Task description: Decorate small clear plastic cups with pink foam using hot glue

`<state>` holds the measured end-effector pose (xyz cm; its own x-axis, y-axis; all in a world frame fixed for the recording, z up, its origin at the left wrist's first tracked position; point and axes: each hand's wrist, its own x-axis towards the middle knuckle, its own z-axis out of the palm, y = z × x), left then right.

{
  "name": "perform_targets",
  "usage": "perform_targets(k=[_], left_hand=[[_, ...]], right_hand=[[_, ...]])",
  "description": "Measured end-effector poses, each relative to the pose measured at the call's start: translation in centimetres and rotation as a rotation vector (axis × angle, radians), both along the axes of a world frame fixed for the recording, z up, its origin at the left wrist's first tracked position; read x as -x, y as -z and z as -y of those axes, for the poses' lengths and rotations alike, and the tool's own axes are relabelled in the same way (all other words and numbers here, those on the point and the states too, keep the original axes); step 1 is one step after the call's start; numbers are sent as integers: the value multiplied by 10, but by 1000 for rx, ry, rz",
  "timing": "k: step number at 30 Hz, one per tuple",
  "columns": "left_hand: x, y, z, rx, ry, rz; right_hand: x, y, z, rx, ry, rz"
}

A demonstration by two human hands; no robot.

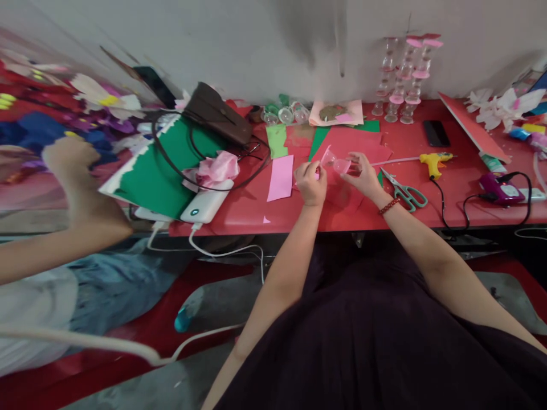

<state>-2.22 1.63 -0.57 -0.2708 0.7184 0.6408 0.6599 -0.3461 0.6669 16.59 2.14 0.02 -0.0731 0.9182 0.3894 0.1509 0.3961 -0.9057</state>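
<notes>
Over the front of the red table, a small clear hourglass-shaped plastic piece (334, 159) with pink ends is between my two hands. My left hand (311, 183) is closed, its fingertips pinching the piece's left end; a bit of pink shows between the fingers. My right hand (364, 177) grips the right end with thumb and fingers. Below them lie sheets of red paper (359, 142). Green-handled scissors (405, 191) rest beside my right wrist, and a yellow glue gun (435, 164) with a pink stick lies further right.
Finished-looking stacks of similar hourglasses (399, 80) stand by the wall. Pink paper (280, 178), clear plastic cups (285, 114), a phone (436, 133) and a purple device (501, 189) lie around. At left are a brown bag (217, 117), a white power bank (206, 202) and another person's arm (77, 193).
</notes>
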Motion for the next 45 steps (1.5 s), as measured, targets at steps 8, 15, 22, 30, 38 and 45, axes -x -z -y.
perform_targets(k=[8, 15, 22, 30, 38, 45], left_hand=[[-2, -7, 12, -142, 69, 137], [-12, -13, 3, 260, 515, 681], [-26, -13, -12, 413, 789, 908], [-25, -12, -6, 338, 785, 957], [-21, -4, -10, 416, 687, 996], [-24, -5, -3, 396, 776, 924]], right_hand=[[0, -10, -4, 240, -11, -395], [2, -23, 0, 390, -92, -627], [4, -26, 7, 486, -147, -636], [4, -25, 10, 515, -196, -571], [3, -22, 21, 433, -282, -436], [6, -20, 21, 345, -222, -430]])
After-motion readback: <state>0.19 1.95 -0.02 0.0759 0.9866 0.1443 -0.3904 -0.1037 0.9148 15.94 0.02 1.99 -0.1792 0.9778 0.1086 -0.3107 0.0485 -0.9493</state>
